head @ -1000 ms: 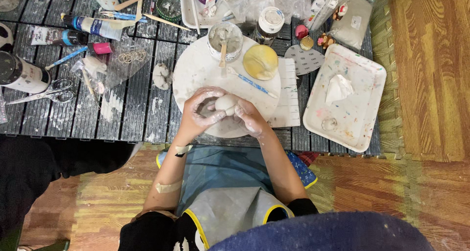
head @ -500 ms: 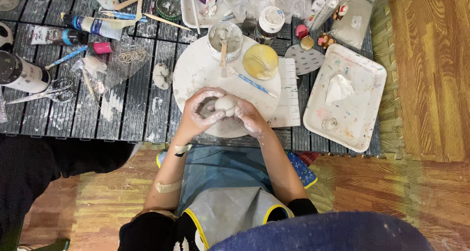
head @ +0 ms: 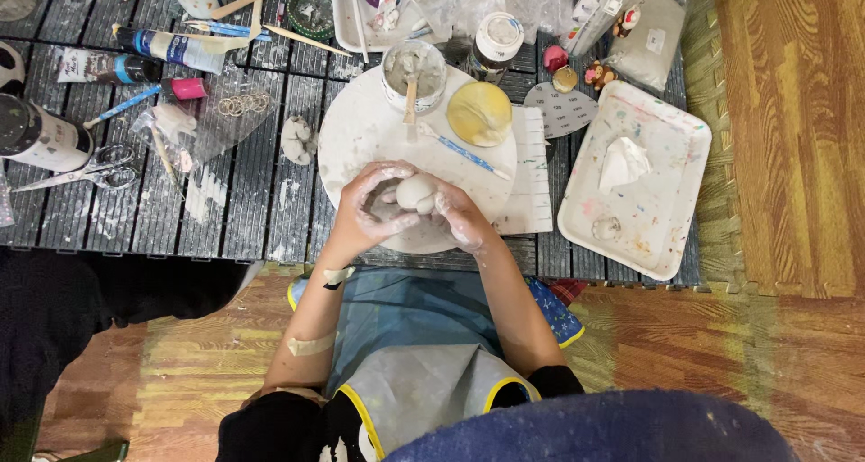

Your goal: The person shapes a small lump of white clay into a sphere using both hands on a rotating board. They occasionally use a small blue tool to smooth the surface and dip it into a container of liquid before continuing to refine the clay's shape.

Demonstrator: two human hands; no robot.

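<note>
Both my hands cup a pale grey clay ball (head: 416, 193) over a round white board (head: 360, 133). My left hand (head: 371, 212), smeared with clay, wraps the ball's left and lower side. My right hand (head: 461, 217) presses against its right side. On the board behind the ball stand a clay-smeared cup with a stick (head: 414, 70), a yellow sponge (head: 480, 113) and a thin blue-handled tool (head: 464, 151). A blue-grey apron (head: 410, 336) covers my lap.
A white paint-stained tray (head: 671, 156) with crumpled tissue lies at right. Scissors (head: 81, 169), paint tubes (head: 171, 48), brushes, rings (head: 236, 105) and a small clay lump (head: 295, 140) litter the dark slatted table at left. Plastic bags and jars crowd the back.
My hands have barely shifted on the clay ball; fingers press and turn it slightly. Nothing else has moved.
</note>
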